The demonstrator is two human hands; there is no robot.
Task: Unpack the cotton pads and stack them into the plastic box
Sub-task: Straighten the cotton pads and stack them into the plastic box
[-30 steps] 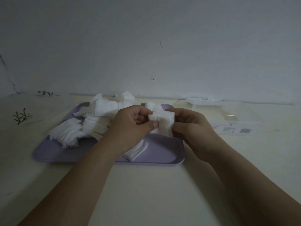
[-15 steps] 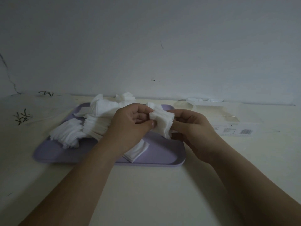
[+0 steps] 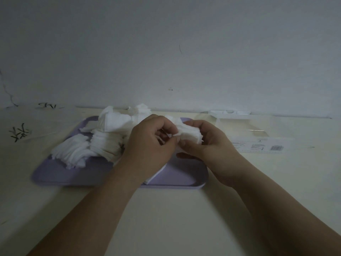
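I had a small stack (image 3: 190, 134) of pads held between both hands, above the right end of the tray (image 3: 186, 175). My left hand (image 3: 149, 143) pinched its near left edge with curled fingers. My right hand (image 3: 210, 146) gripped it from the right, fingers curled over the top and thumb beneath. The other pads lay in a loose heap (image 3: 99, 141) on the tray's left and back part.

What the next move turned on was the box (image 3: 256, 132). It was clear and sat on the table to the right of the tray, near the wall, with its long side running left to right. It lay on my right hand's side, apart from it, and the left hand was farther off. I could not tell whether its top was open. I judged the right hand should carry the stack across.
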